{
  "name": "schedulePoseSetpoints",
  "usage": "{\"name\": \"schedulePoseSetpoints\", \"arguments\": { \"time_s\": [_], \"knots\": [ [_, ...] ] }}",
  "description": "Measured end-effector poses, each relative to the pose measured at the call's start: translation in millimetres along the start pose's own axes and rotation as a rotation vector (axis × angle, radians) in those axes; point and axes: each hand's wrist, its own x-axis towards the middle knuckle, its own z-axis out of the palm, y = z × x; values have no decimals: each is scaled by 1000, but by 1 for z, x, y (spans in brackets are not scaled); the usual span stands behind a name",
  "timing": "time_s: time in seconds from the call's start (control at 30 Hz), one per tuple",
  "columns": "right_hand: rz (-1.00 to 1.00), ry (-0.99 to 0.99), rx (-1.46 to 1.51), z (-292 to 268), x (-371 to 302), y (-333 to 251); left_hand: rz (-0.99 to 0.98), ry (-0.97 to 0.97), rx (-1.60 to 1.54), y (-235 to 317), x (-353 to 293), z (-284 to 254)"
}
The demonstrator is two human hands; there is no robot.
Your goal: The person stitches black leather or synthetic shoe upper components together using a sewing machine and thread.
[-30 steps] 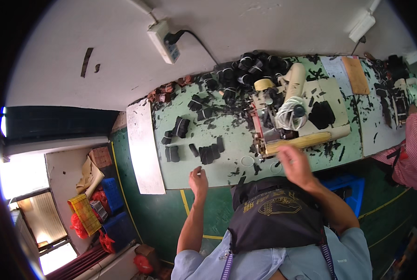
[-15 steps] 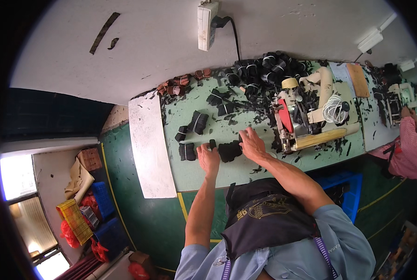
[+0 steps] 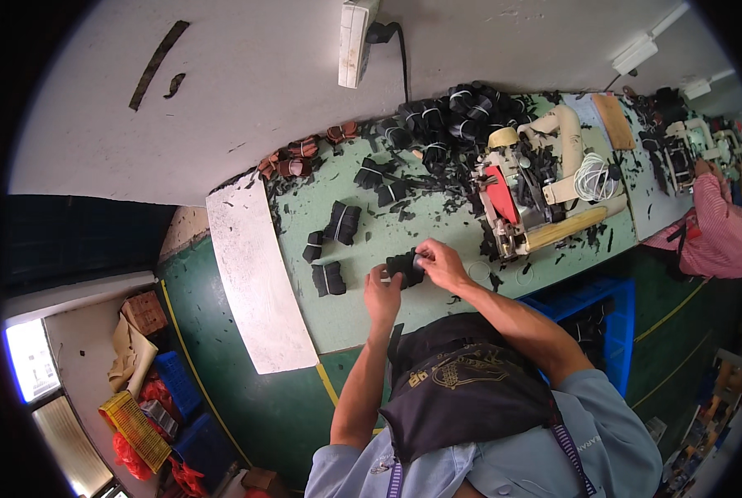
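A bundle of black pieces (image 3: 403, 267) lies on the green tabletop between my hands. My left hand (image 3: 383, 300) is closed at its left end, where a bit of white shows by the fingertips. At the other end, my right hand (image 3: 443, 264) pinches the bundle with thumb and fingers. Just left of my hands sits a black bundle tied with a white band (image 3: 329, 279). A smaller black bundle (image 3: 313, 246) and a larger tied one (image 3: 343, 222) are behind it. Farther back lie two more black bundles, one of them tied (image 3: 371, 173).
A bench machine (image 3: 545, 189) with a red plate and a coil of white cord stands at right. Black bundles (image 3: 462, 116) and reddish-brown bundles (image 3: 295, 168) line the wall. Black scraps litter the green table (image 3: 346, 324). A person in pink (image 3: 715, 220) sits farther right.
My hands have come closer together around the black bundle, the right one moving in toward the left. My fingers now grip its ends. The whole view has shifted slightly.
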Motion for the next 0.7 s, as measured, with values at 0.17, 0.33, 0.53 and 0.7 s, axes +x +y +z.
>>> {"name": "schedulePoseSetpoints", "arguments": {
  "time_s": [0.17,0.33,0.53,0.7],
  "knots": [
    [84,34,-387,6,-16,-18,-36,46,305,15,-12,3],
    [85,-11,-315,20,-14,-16,87,43,263,17,-8,22],
    [130,-65,-302,20,-6,-18,-34,-82,90,6,5,17],
    [43,-36,-265,16,-1,0,-66,-174,42,6,11,12]
  ]
}}
